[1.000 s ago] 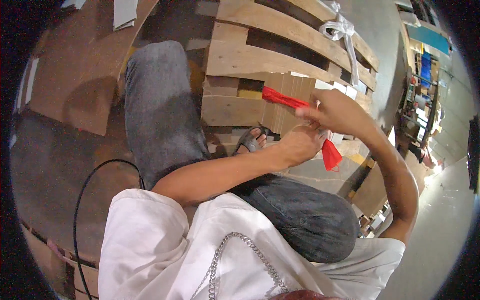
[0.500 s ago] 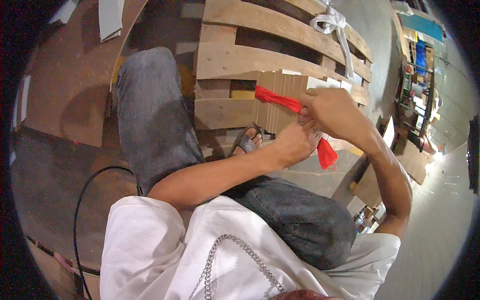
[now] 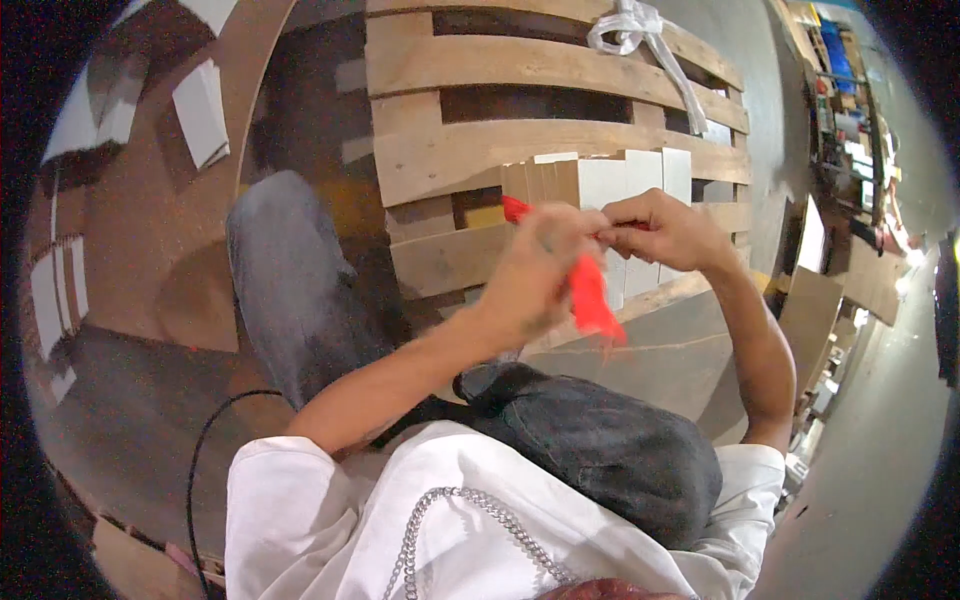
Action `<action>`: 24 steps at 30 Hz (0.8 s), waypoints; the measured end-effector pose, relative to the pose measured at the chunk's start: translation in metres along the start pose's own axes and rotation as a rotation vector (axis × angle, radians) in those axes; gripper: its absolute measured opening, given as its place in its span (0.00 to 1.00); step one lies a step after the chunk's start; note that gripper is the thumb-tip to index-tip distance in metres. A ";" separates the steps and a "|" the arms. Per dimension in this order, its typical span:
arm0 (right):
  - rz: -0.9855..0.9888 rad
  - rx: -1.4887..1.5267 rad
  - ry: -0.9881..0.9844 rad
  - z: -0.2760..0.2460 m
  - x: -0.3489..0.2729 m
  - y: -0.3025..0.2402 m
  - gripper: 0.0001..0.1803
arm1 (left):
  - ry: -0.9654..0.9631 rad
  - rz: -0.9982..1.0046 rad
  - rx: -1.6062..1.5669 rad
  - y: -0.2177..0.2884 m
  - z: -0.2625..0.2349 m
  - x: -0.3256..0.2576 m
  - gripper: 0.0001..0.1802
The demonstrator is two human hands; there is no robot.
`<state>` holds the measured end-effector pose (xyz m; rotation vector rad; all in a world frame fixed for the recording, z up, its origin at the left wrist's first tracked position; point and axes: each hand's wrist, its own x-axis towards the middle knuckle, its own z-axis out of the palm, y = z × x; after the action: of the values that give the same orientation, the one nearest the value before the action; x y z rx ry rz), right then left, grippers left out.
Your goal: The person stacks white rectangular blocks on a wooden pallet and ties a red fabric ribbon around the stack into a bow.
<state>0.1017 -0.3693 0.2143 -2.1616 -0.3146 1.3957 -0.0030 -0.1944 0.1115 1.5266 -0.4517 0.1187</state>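
A red strip (image 3: 592, 300), thin and crinkled like plastic twine, is between my hands above the stack. My left hand (image 3: 540, 265), partly blurred, is closed around it; one end hangs below the hand and a short piece shows above the fingers. My right hand (image 3: 668, 230) pinches at the strip close beside the left fingertips, where little of it is visible. Beneath my hands stands a row of white-and-brown cardboard pieces (image 3: 640, 172) on the wooden pallet (image 3: 530, 65). My hands cover part of that row.
A white band (image 3: 640, 28) is knotted around a far slat of the pallet. To the left, a large brown board (image 3: 150, 220) carries white card pieces (image 3: 203, 112). My bent knees flank the work, and a black cable (image 3: 200, 440) curves at lower left. Loaded shelving (image 3: 845, 110) stands at far right.
My left hand has moved left and up, taking the red strip with it. My right hand has turned and now pinches beside it. The view has shifted, showing more white card faces.
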 end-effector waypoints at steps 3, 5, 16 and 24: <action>-0.087 -0.059 0.141 0.014 -0.004 -0.003 0.13 | 0.049 -0.430 -0.297 -0.006 -0.014 0.011 0.11; -0.149 -0.105 0.237 0.024 -0.006 -0.001 0.13 | 0.020 -0.696 -0.505 -0.008 -0.017 0.018 0.13; -0.076 0.029 0.645 0.066 0.001 -0.001 0.12 | 0.017 -0.327 0.019 -0.012 0.001 0.003 0.13; 0.078 0.185 0.501 0.051 -0.003 -0.013 0.12 | 0.115 -0.135 0.172 -0.017 0.014 0.000 0.17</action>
<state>0.0559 -0.3440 0.2071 -2.2902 0.0851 0.8369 -0.0001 -0.2087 0.0950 1.7049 -0.2507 0.1421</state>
